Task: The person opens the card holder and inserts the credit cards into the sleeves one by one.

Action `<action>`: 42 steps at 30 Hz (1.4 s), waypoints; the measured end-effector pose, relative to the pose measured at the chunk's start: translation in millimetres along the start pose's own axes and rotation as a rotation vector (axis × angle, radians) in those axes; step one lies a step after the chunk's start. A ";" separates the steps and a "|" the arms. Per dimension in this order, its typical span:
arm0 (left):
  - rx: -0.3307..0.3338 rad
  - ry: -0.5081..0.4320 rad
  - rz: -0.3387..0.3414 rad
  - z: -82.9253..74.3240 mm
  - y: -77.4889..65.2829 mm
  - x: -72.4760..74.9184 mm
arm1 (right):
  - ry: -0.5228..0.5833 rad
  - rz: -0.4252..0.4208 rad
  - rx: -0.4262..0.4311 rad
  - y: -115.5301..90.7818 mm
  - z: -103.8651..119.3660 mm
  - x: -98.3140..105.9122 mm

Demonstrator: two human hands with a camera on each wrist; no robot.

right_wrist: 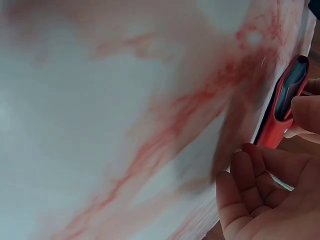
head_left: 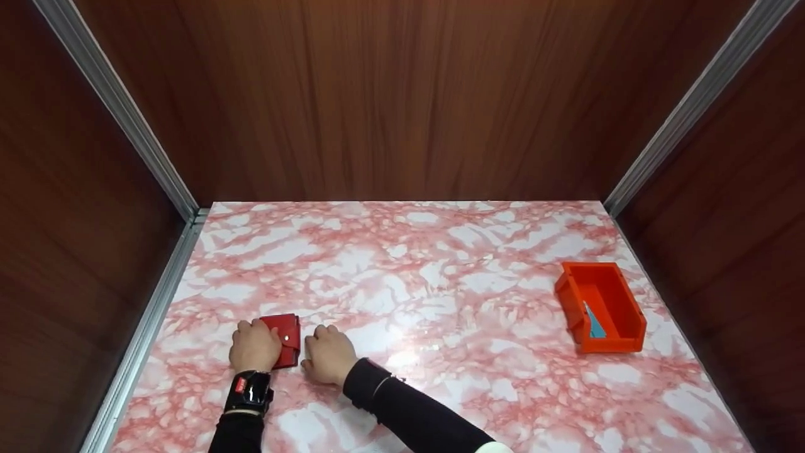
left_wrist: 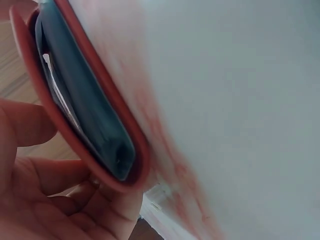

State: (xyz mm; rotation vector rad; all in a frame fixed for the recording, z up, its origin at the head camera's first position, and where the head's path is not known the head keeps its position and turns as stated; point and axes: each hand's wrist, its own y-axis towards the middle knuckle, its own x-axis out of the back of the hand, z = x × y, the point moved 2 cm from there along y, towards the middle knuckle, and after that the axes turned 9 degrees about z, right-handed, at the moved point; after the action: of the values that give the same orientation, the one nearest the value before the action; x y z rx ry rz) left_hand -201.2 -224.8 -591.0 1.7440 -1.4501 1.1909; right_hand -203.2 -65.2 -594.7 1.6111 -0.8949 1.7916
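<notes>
A red card wallet (head_left: pixel 286 340) with a snap strap lies on the marbled table at the front left. My left hand (head_left: pixel 255 346) holds its left side, with the thumb over the top. Dark sleeves (left_wrist: pixel 85 95) inside the red cover show at its edge in the left wrist view. Just to the right of the wallet is my right hand (head_left: pixel 330 355), fingers loosely bent and nothing held. In the right wrist view, those fingertips (right_wrist: pixel 240 165) are close to the wallet's near end (right_wrist: pixel 277 132); whether they touch it I cannot tell.
An orange open bin (head_left: pixel 613 345) stands at the right of the table, with a blue-green triangular piece (head_left: pixel 595 322) inside. Brown wood-grain panels (head_left: pixel 402 100) enclose the back and both sides, joined by metal rails (head_left: pixel 138 132).
</notes>
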 end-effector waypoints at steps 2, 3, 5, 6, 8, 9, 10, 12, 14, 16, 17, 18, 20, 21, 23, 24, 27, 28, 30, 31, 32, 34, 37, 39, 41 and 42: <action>-0.003 -0.006 0.009 -0.3 0.1 0.4 | 0.003 0.008 0.007 0.5 2.6 0.2; -0.006 -0.007 0.011 -0.7 0.2 0.5 | 0.005 0.011 0.010 0.7 3.6 0.3; -0.008 -0.007 0.014 -1.5 0.5 0.7 | 0.019 0.017 0.011 0.8 4.7 0.3; -0.011 -0.006 0.015 -1.7 0.9 0.6 | 0.030 0.019 0.007 1.0 5.0 0.4; -0.016 -0.009 0.018 -2.5 1.3 0.8 | 0.051 0.018 -0.001 1.3 5.1 0.9; -0.019 -0.011 0.018 -2.9 1.6 0.9 | 0.065 0.019 -0.005 1.5 5.1 1.3; -0.022 -0.013 0.019 -3.2 1.9 1.0 | 0.082 0.023 -0.009 1.7 5.1 1.7; -0.025 -0.018 0.019 -3.3 2.3 0.8 | 0.118 0.038 -0.014 1.9 5.4 2.6; -0.022 -0.023 0.018 -2.8 2.0 0.2 | 0.152 0.053 -0.018 1.5 5.5 3.8; -0.021 -0.022 0.017 -2.1 2.1 -1.0 | 0.178 0.064 -0.022 1.3 5.3 4.7; -0.017 -0.026 0.015 -2.0 1.9 -1.5 | 0.187 0.067 -0.024 1.2 5.1 4.9; -0.017 -0.027 0.013 -2.0 1.8 -2.0 | 0.194 0.067 -0.025 1.2 4.8 5.0; -0.019 -0.032 0.010 -2.6 2.0 -2.4 | 0.206 0.065 -0.027 1.0 3.8 5.2; -0.021 -0.035 0.007 -3.1 2.1 -2.4 | 0.215 0.063 -0.027 0.7 3.1 5.3; -0.022 -0.044 0.011 -4.5 2.6 -1.7 | 0.261 0.065 -0.025 0.7 0.7 5.7; -0.023 -0.047 0.015 -5.2 3.0 -1.2 | 0.292 0.066 -0.024 0.9 -0.7 6.3; -0.023 -0.057 0.019 -7.7 3.7 0.0 | 0.393 0.070 -0.020 1.2 -5.5 7.6; -0.023 -0.060 0.022 -9.0 4.2 -0.1 | 0.425 0.070 -0.020 1.4 -7.5 7.9; -0.027 -0.065 0.017 -12.3 4.3 -1.0 | 0.472 0.064 -0.023 1.1 -11.5 8.7; -0.029 -0.069 0.014 -14.6 4.4 -1.7 | 0.490 0.062 -0.028 0.6 -13.7 8.7; -0.032 -0.077 0.010 -17.1 4.7 -2.7 | 0.516 0.060 -0.035 0.1 -16.2 9.0; -0.039 -0.092 0.008 -23.1 5.6 -5.3 | 0.566 0.047 -0.052 -1.7 -21.8 9.8; -0.053 -0.111 0.003 -34.1 7.3 -9.4 | 0.634 0.035 -0.088 -4.5 -31.4 11.0; -0.062 -0.119 -0.002 -41.7 7.9 -12.2 | 0.670 0.019 -0.109 -6.6 -38.2 12.5; -0.076 -0.127 -0.017 -49.5 8.3 -14.7 | 0.701 0.004 -0.132 -9.1 -45.5 14.2; -0.084 -0.132 -0.024 -53.2 8.8 -16.4 | 0.717 -0.006 -0.144 -10.6 -49.3 15.5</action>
State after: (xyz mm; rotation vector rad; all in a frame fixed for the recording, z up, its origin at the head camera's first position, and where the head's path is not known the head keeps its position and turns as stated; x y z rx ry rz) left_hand -224.2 -174.0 -583.1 1.8063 -1.5284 1.0042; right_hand -227.1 -20.3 -580.9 0.7713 -0.6466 2.0287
